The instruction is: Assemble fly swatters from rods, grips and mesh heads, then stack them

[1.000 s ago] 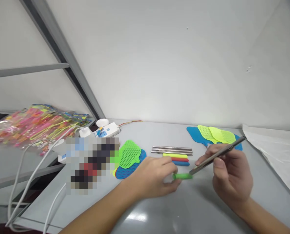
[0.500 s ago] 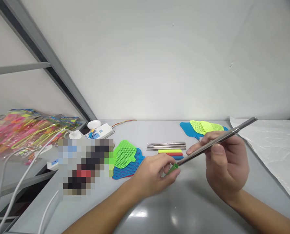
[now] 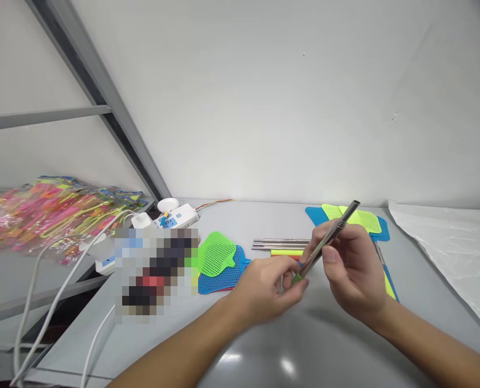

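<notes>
My left hand (image 3: 268,285) is closed around a short green tube (image 3: 298,278), most of it hidden by the fingers. In my right hand (image 3: 355,267) is a shiny metal tube (image 3: 324,241), slanting up to the right. Its lower end meets the mouth of the green tube and seems to sit inside it. Just beyond the hands lie several metal tubes (image 3: 280,241) in a row. Beside them a yellow tube (image 3: 288,252) is partly covered by my right fingers. Left of my left hand, a green fly swatter head (image 3: 217,254) overlaps a blue one (image 3: 221,280).
Yellow and blue swatter heads (image 3: 359,218) lie behind my right hand, with more pieces along its right side. White plastic sheeting (image 3: 445,237) covers the table's right part. At left are a power strip (image 3: 179,216), white cables (image 3: 49,302), a blurred-out patch and bagged colourful goods (image 3: 62,213).
The metal tube has tilted steeper, and its lower end has moved from beside the green tube's mouth to it. My right hand has come closer to my left. The view has shifted slightly left.
</notes>
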`<state>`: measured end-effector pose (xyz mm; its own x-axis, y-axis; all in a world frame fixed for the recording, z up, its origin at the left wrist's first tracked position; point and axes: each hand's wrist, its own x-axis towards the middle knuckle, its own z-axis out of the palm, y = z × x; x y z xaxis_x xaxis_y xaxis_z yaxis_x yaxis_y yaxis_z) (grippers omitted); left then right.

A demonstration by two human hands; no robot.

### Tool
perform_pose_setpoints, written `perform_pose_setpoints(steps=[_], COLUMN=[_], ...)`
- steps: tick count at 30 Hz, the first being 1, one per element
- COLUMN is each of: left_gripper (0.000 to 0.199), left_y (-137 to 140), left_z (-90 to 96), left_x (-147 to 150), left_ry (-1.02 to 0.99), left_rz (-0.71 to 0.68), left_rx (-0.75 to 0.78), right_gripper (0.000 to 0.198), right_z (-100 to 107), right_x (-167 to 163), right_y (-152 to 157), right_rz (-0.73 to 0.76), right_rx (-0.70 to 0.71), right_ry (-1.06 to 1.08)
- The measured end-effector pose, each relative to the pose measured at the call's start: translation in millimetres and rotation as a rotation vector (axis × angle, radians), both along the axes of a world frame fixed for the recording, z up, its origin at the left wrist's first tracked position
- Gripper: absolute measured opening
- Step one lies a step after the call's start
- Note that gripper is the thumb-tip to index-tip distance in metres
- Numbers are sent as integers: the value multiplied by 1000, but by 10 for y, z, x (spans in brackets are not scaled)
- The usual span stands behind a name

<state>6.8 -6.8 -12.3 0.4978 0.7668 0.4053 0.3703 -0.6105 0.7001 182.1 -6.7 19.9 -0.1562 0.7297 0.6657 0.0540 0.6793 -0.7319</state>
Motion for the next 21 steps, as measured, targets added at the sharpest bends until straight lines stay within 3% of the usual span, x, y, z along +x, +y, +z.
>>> perform_pose_setpoints(steps=[6,8,11,17,21], left_gripper=[4,6,10,19,19], left_y=[6,5,3,16,6], left_z=[0,-6,-37,-102,-95], left_x=[-4,2,10,24,42], left_ry=[-55,-63,-16,275,285], left_rz=[-14,-15,-2,-66,-143], left_rx=[10,23,22,-35,5], right_gripper=[19,20,19,10,16], right_z=[125,143,166,228,210], right_x=[1,7,21,19,-1], right_y=[-19,-28,-49,-108,-129], right_rz=[21,29,28,21,31], right_rx=[-42,-43,-85,-175,-208], right_ry=[-416,-460,-414,-278,-108])
